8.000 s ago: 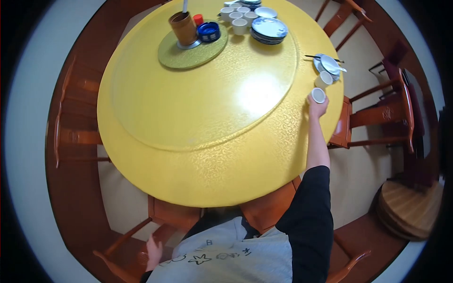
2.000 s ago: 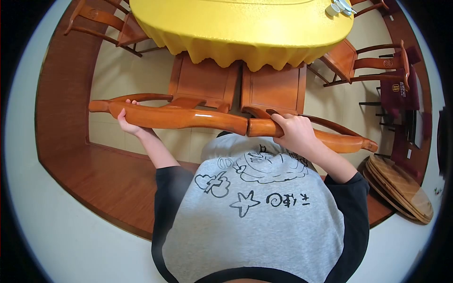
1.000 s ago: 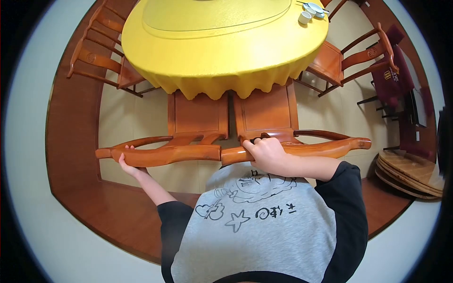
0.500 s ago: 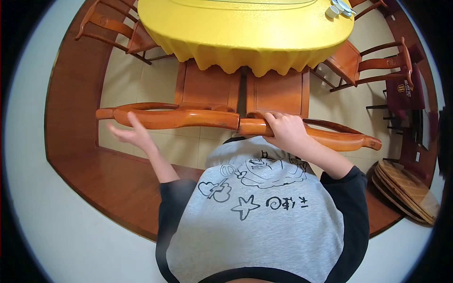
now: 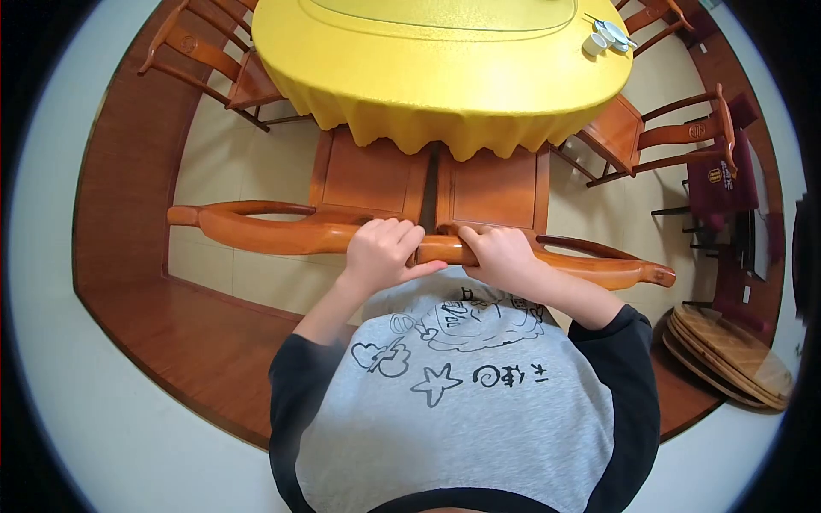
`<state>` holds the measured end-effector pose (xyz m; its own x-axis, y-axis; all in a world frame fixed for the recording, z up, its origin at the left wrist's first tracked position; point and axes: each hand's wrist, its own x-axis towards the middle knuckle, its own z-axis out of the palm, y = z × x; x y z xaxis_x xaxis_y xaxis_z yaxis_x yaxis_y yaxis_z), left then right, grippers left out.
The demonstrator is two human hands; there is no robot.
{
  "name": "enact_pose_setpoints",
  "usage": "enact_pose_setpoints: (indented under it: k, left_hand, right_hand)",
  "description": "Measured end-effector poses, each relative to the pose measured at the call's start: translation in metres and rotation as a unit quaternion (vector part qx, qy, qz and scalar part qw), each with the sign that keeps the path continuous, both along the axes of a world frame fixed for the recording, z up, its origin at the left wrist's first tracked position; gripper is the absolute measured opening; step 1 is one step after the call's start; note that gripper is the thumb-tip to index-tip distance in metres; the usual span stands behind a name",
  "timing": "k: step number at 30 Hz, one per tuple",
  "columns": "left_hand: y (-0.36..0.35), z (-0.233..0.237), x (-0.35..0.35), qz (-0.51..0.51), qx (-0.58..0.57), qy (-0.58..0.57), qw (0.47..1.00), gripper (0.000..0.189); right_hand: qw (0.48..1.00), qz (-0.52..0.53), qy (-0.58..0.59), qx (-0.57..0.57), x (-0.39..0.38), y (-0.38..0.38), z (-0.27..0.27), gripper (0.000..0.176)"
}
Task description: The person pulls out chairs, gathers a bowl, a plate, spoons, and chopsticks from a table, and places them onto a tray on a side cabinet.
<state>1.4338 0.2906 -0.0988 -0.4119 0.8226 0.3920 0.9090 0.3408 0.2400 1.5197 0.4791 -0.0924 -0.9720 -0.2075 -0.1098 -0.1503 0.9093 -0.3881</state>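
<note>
Two wooden chairs stand side by side in front of me, their curved top rails end to end. My left hand [image 5: 385, 253] is wrapped over the inner end of the left chair's top rail [image 5: 274, 235], its thumb reaching across the joint. Closed round the right chair's top rail [image 5: 590, 267] is my right hand [image 5: 505, 258], a short way from the left one. Both chair seats, the left seat [image 5: 368, 175] and the right seat [image 5: 492, 190], run partly under the yellow tablecloth [image 5: 436, 85].
Cups and plates [image 5: 605, 38] sit at the table's right, near a glass turntable [image 5: 445, 32]. Other chairs flank it: a left chair [image 5: 201, 51] and a right chair [image 5: 684, 132]. Round wooden boards [image 5: 727, 359] lean at lower right, below a maroon cloth [image 5: 723, 184].
My left hand has come in from the far left, where it was open in the air, and closed on the left chair's rail. My right hand keeps its hold. The view has shifted slightly.
</note>
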Motion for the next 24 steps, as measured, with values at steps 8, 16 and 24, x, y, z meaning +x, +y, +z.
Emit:
enact_pose_setpoints:
  k: [8, 16, 24]
  left_hand:
    - [-0.011, 0.004, 0.014, 0.03, 0.032, -0.01, 0.999, 0.053]
    - [-0.011, 0.004, 0.015, 0.035, 0.021, -0.043, 0.998, 0.066]
    - [-0.021, 0.005, -0.006, -0.051, -0.01, -0.118, 0.992, 0.08]
  right_hand:
    - [0.993, 0.047, -0.092, -0.056, 0.007, 0.011, 0.023, 0.054]
    - [0.988, 0.01, -0.141, -0.064, 0.013, 0.023, 0.022, 0.055]
    - [0.985, -0.011, -0.148, -0.083, 0.012, 0.025, 0.035, 0.056]
